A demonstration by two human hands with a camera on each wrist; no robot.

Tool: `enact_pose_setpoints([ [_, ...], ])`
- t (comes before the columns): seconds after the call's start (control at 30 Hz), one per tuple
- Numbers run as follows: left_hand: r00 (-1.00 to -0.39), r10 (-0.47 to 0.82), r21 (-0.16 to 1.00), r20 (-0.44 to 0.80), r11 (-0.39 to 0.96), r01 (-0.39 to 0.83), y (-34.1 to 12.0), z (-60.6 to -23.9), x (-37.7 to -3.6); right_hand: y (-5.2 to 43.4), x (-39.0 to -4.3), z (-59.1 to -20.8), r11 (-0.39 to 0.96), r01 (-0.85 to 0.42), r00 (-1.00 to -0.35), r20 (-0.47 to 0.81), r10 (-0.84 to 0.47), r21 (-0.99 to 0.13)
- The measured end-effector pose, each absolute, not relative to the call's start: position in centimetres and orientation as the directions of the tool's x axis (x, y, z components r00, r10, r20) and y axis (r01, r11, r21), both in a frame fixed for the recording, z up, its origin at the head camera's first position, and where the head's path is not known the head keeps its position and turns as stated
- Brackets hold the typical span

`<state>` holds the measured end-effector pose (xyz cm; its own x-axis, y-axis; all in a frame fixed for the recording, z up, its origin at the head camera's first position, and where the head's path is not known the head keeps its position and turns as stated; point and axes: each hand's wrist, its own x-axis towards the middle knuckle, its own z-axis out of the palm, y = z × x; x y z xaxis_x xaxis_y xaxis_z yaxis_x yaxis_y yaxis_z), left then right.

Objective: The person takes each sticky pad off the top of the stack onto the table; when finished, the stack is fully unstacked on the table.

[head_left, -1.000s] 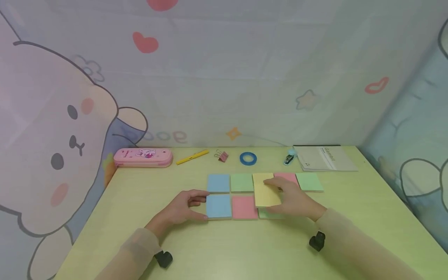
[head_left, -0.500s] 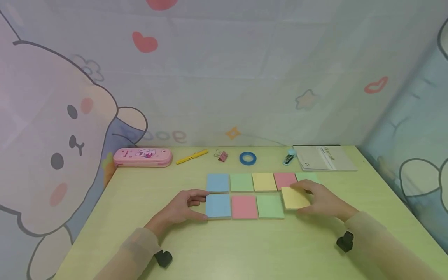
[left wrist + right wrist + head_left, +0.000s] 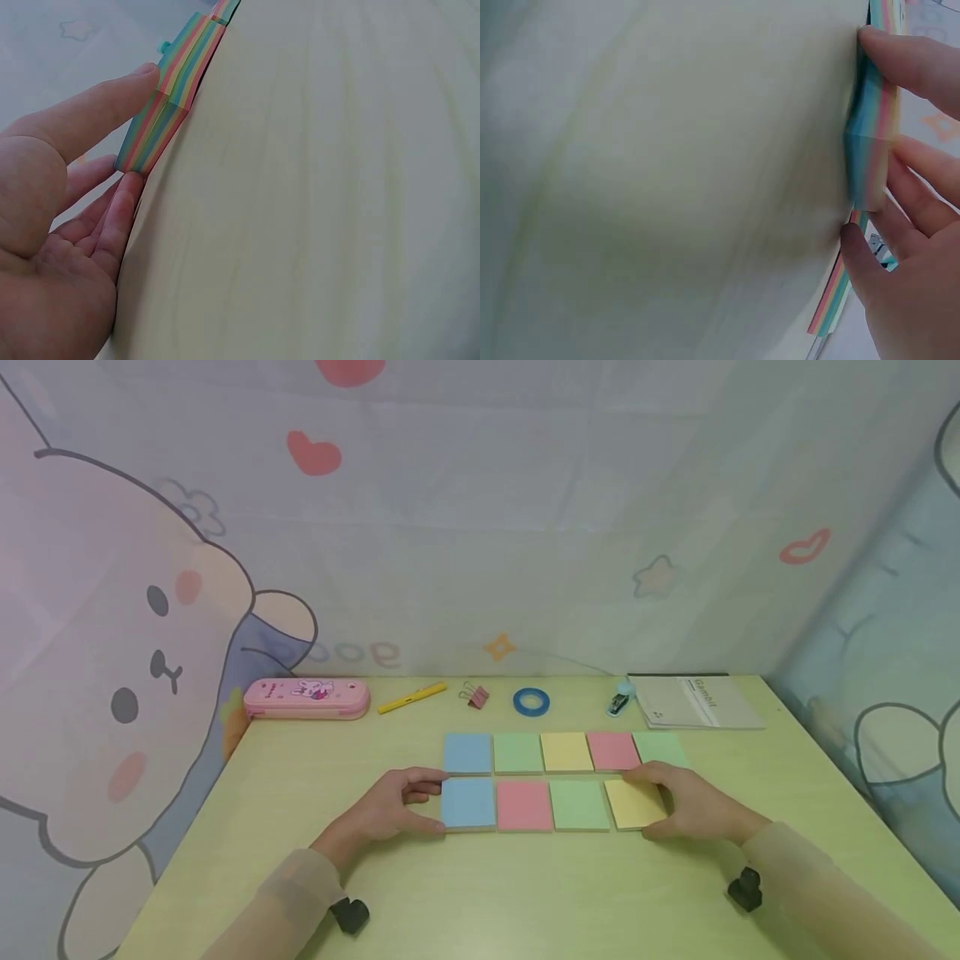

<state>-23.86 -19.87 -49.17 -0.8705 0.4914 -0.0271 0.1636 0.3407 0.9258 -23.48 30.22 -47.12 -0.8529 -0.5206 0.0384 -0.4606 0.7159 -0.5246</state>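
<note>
Square sticky note pads lie in two rows on the table. In the head view, my left hand (image 3: 392, 805) holds the front blue sticky note pad (image 3: 468, 803) at its left corners, thumb at the near one. My right hand (image 3: 696, 803) grips a yellow sticky note pad (image 3: 632, 804) at the front row's right end, thumb on the near side and index finger on the far side. Between them lie a pink pad (image 3: 523, 806) and a green pad (image 3: 580, 806). Both wrist views show striped pad edges, by the left thumb (image 3: 112, 105) and between the right fingers (image 3: 900, 64).
The back row holds a blue pad (image 3: 467, 753), green pad (image 3: 517, 753), yellow pad (image 3: 567, 752), pink pad (image 3: 612, 751) and another green pad (image 3: 663, 748). Behind are a pencil case (image 3: 307, 698), yellow pen (image 3: 412, 697), binder clip (image 3: 476, 696), blue tape roll (image 3: 519, 708), small stapler (image 3: 619, 700) and notebook (image 3: 697, 702).
My right hand has carried the yellow pad rightward from over the green pad, then lowered it to the front row's right end. My left hand has stayed at the blue pad.
</note>
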Motion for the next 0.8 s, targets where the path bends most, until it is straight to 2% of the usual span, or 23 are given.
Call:
enact_pose_setpoints([
  [0.27,-0.87,0.492,0.925,-0.026,0.341,0.166,-19.92,-49.44,-23.97,30.94,-23.04,-47.18,0.752,-0.411,-0.878,0.001,-0.479,-0.514],
  [0.8,-0.871,0.49,0.924,-0.029,0.345,0.163,-19.88,-49.24,-23.92,30.9,-23.12,-47.24,0.739,-0.453,-0.859,0.022,-0.511,-0.498],
])
